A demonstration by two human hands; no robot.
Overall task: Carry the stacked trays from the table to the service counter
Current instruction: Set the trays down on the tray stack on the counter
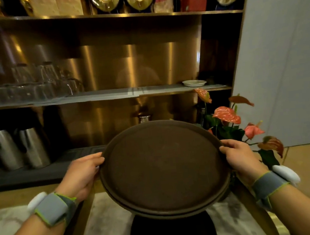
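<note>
**Inspector:** The stacked trays (163,168) are held level in mid-air above the marble bench (107,223). The left hand (82,175) grips the rim at nine o'clock, the right hand (241,158) at three, fingers curled over the edge.

**Assessor:** Hazards?

**Inspector:** The two rims sit slightly offset, so a tilt could let one slide. The potted flowers (230,122) stand just beside the right hand and may be clipped.

**Assessor:** Clearance?

**Inspector:** There is open room at twelve o'clock, under the middle shelf (111,96); the steel jugs (19,148) stand well apart at ten.

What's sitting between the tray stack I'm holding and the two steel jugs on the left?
In the head view, only your left hand, gripping the rim of the stacked trays. Past it, a bare dark mat runs to the steel jugs.
</note>
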